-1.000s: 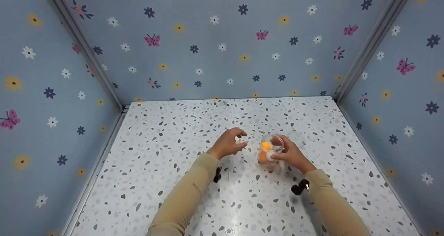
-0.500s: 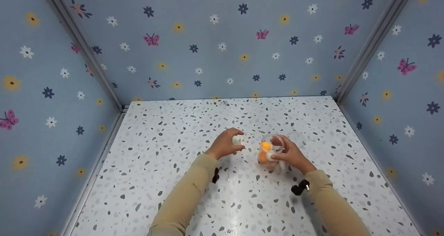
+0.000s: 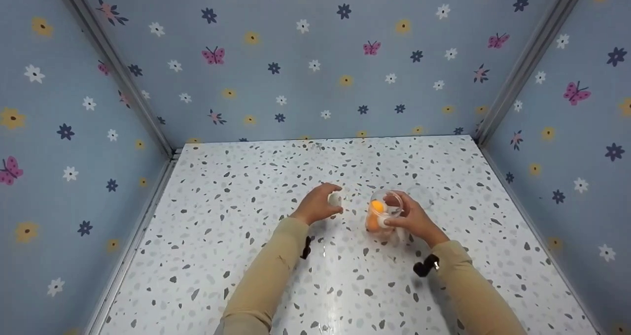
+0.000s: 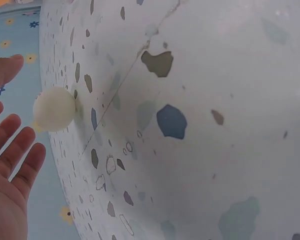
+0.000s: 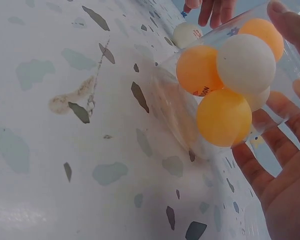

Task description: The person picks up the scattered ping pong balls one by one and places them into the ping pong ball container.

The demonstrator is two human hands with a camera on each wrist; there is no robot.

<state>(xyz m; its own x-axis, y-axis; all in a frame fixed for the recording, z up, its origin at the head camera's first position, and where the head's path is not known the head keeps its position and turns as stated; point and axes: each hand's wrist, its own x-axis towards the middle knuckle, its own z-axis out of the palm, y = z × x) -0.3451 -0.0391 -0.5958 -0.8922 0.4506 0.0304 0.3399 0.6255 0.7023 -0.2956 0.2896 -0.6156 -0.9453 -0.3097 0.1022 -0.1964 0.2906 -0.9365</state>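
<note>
My right hand [image 3: 414, 220] grips a clear plastic jar [image 3: 390, 230], its fingers wrapped round the side and the thumb near the rim. Inside are several table tennis balls, among them an orange ball [image 5: 224, 117] and a white ball [image 5: 246, 64]. To the left, my left hand [image 3: 315, 206] curves loosely about another white table tennis ball [image 4: 55, 109] resting on the tabletop. In the left wrist view its fingers [image 4: 31, 162] are spread and a gap shows between them and that ball.
A faint clear round piece [image 3: 420, 197], perhaps a lid, lies behind the right hand. The white speckled tabletop [image 3: 256, 172] is bounded by blue patterned panels [image 3: 315, 79] at the back and both sides.
My left hand has shifted slightly left, and the white ball shows more plainly between thumb and fingers. The right hand and jar have stayed in place.
</note>
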